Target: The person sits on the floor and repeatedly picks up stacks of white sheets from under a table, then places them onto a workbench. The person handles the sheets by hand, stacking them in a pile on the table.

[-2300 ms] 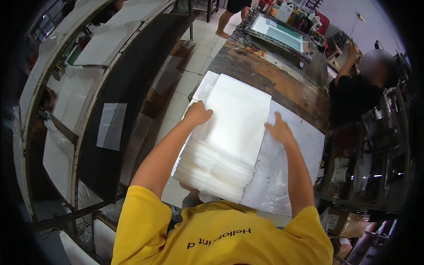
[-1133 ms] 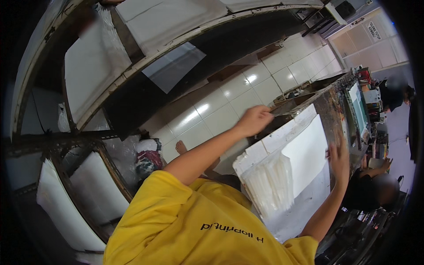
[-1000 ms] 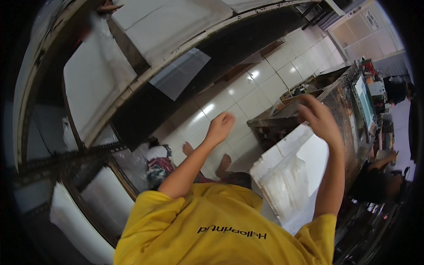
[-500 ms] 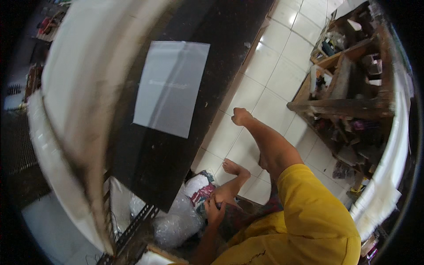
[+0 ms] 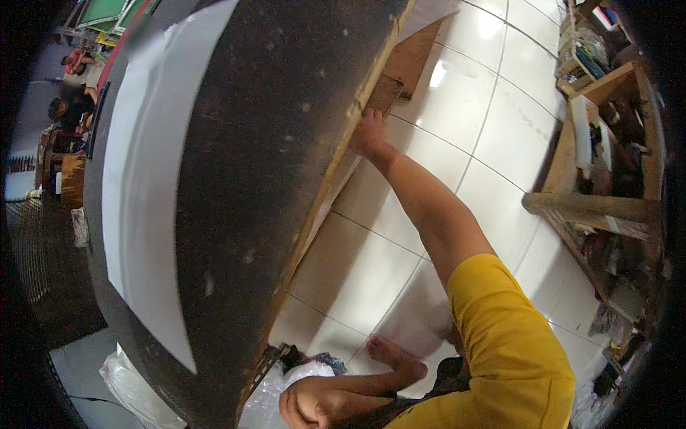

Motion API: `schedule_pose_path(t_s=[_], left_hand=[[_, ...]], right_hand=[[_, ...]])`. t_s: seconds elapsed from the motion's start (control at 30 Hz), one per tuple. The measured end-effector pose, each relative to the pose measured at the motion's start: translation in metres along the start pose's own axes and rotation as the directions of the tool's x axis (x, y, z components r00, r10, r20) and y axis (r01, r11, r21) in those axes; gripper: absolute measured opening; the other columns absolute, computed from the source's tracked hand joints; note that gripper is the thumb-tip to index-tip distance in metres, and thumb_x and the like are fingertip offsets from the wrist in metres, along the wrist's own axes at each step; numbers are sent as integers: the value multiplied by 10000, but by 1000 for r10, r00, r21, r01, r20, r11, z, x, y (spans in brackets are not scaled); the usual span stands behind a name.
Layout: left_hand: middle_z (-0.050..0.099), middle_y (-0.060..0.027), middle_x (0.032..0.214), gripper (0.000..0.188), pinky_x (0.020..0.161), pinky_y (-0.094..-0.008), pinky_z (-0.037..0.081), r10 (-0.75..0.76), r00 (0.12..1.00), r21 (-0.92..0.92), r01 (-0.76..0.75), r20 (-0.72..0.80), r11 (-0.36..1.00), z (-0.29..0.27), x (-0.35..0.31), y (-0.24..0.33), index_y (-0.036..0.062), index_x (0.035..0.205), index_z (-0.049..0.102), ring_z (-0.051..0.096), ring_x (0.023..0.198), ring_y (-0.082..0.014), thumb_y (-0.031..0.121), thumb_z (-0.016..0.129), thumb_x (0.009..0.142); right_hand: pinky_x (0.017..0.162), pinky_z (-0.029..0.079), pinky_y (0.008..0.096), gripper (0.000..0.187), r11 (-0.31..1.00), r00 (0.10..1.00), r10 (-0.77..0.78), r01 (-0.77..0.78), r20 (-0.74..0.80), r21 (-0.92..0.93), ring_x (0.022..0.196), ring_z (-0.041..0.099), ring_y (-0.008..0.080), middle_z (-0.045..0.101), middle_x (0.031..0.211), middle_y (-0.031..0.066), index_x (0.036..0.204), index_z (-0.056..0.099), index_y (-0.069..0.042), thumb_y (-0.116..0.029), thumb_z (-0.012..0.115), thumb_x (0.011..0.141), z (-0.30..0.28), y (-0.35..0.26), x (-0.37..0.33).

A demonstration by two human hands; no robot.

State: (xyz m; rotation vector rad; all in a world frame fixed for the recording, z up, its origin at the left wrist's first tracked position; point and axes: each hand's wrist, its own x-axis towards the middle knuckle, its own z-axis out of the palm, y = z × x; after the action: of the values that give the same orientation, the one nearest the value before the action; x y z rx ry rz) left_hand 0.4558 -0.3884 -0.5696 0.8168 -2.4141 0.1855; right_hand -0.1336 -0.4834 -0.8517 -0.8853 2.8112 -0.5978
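Note:
My right hand (image 5: 369,134) is at the pale, worn edge of a dark tabletop (image 5: 250,143), its arm in a yellow sleeve stretched forward. Its fingers are curled beside a small wooden piece (image 5: 386,94); what they hold, if anything, is hidden. Low in the picture, my left hand (image 5: 304,406) rests by my bent knee with its fingers closed. Whatever may be inside it does not show. A white sheet (image 5: 146,207) lies on the far left part of the tabletop, curved by the lens.
White floor tiles (image 5: 379,264) run along the right of the table. A wooden rack (image 5: 593,207) with assorted items stands on the right. Clear plastic wrap (image 5: 268,400) is bunched near my left hand. Two people (image 5: 71,107) sit at the far left.
My right hand has moved from above the floor to the tabletop's edge. The view has shifted, and the table edge now looks nearer. My left hand appears lower in the picture.

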Motion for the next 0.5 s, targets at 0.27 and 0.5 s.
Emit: schedule_pose_path(t_s=[0.27,0.5], left_hand=[[659,-305,962,687,808,-504,542,98,995,102,-96,-12,990,2,-34,0,-41,1109,635,642,882,-438,606,464,955],[640,-308,1083,652,893,-501,508,1,997,113,-10,79,994,-24,-34,27,-51,1172,611,620,986,-442,556,494,966]], right_hand=[[982,430,513,622,992,927,100,-65,361,-108,1214,512,381,521,1338,219,1292,544,-35,-406,684,812,-68,-25,1],[971,470,579,716,999,924,-49,50,380,8,1192,556,433,541,1302,265,1371,484,-18,-402,698,806,-11,1,36]])
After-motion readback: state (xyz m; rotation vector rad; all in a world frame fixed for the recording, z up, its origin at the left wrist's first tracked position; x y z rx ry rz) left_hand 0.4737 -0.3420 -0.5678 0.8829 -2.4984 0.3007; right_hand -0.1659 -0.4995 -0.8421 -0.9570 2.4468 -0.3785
